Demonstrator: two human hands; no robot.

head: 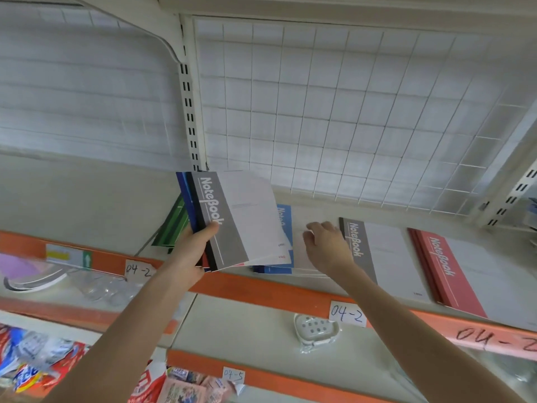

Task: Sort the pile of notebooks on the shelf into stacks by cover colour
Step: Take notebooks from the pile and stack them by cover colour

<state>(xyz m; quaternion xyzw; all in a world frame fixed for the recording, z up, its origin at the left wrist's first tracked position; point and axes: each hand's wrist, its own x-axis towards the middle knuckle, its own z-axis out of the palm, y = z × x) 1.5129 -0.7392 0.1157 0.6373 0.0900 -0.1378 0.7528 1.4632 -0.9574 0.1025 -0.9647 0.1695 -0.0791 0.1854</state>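
My left hand (194, 248) grips a fanned bundle of notebooks (232, 219) by the spines and holds it tilted above the shelf; a grey-banded one is on top, with blue and red covers showing beneath. Green notebooks (171, 225) lie flat on the shelf behind that hand. A blue stack (283, 225) lies under the bundle's right side. My right hand (327, 245) hovers with loosely bent fingers over the shelf between the blue stack and a grey notebook (374, 251), holding nothing. A red stack (453, 274) lies furthest right.
The shelf (87, 193) has an orange front strip (261, 289) with paper labels reading 04-2. A white wire grid (348, 112) backs it. Lower shelves hold a white soap dish (315, 328), clear plastic ware and bagged goods (35, 362).
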